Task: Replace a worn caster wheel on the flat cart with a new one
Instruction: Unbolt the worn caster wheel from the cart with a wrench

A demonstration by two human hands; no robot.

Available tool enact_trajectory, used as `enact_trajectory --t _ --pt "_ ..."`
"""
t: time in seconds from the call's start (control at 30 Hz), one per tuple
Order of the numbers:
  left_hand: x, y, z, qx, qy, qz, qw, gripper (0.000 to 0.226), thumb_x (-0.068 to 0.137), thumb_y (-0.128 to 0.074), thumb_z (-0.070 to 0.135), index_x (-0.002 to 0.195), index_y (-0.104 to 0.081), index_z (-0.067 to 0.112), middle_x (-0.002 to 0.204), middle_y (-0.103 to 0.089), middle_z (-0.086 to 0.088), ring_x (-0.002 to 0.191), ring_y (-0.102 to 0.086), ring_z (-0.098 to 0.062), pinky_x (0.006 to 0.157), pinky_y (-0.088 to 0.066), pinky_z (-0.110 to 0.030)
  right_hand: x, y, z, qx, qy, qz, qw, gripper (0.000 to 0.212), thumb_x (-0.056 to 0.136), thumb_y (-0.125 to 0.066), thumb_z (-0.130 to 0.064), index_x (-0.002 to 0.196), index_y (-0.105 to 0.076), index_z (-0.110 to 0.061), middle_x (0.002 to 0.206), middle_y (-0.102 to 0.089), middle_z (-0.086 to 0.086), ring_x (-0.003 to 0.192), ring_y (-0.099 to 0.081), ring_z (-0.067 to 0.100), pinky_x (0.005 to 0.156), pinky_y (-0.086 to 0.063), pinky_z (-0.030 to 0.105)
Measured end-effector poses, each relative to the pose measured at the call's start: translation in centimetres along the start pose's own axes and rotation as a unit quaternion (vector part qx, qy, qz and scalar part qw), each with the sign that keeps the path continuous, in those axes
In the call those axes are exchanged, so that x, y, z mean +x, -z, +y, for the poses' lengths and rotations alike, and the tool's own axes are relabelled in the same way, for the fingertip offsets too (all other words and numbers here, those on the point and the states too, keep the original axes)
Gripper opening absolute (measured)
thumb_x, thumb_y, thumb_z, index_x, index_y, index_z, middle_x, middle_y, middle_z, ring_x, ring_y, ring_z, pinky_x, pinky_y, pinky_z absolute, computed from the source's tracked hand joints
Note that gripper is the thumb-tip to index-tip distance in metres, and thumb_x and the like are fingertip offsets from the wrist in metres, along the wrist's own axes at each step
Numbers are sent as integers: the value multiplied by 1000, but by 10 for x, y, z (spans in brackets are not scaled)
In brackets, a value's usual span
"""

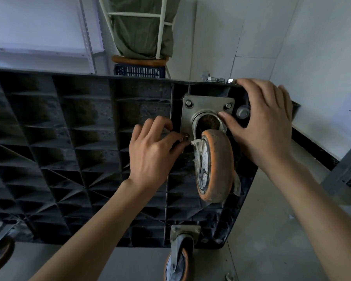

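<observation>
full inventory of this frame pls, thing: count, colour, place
flat cart: 1, black ribbed underside, tipped up, filling left and centre
caster wheel: 1, orange tread, dusty, on steel mounting plate at cart's upper right corner
loose nuts: about 3, silver, on cart's top edge
second caster: 1, orange and grey, cart's lower edge
third caster: 1, partly visible, lower left
crate: 1, dark blue, behind cart
left hand: pinches bolt at plate's lower left corner
right hand: rests on cart corner, thumb on plate
</observation>
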State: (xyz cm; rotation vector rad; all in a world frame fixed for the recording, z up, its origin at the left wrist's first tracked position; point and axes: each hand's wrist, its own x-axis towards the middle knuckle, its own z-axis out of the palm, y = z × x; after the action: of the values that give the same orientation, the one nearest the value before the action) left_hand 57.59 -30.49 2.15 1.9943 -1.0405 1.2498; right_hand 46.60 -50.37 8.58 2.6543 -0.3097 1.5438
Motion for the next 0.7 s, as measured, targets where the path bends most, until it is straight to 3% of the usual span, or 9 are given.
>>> enact_trajectory --t 0.07,0.23,0.37,0.5,0.7 --pt "-1 0 -1 4 9 -1 1000 27 87 -71 44 83 -78 18 96 -64 -4 83 -57 -25 71 -37 -35 0 0 0 1 0 1 1000 62 91 -66 -49 142 -51 -16 136 -53 5 130 -43 26 122 -18 41" --pt "-1 -2 -2 8 -11 -11 1000 23 87 -73 36 102 -78 19 99 -64 -4 86 -55 -23 74 -33 -31 0 -1 1 1 -2 2 1000 62 91 -66 -49 142 -51 -17 136 -52 4 131 -44 26 122 -19 41" --pt "0 -2 -1 -6 -13 -9 1000 18 90 -69 34 95 -80 21 96 -65 -3 83 -56 -24 72 -35 -33 -1 -1 0 2 -3 1 1000 63 91 -66 -50 143 -50 -17 136 -52 4 131 -43 26 122 -19 41" --pt "2 -3 2 -5 11 -17 1000 27 85 -67 42 88 -76 16 96 -65 -3 84 -58 -25 73 -38 -34 0 -1 0 2 -2 1 1000 62 91 -65 -50 142 -51 -17 136 -52 4 130 -43 26 122 -20 43" --pt "-2 -4 3 -10 -21 -24 999 23 87 -67 34 101 -75 18 99 -64 -4 85 -56 -24 73 -34 -32 0 -1 0 7 -4 3 1000 63 90 -66 -49 142 -51 -17 136 -53 3 131 -45 26 122 -16 39"
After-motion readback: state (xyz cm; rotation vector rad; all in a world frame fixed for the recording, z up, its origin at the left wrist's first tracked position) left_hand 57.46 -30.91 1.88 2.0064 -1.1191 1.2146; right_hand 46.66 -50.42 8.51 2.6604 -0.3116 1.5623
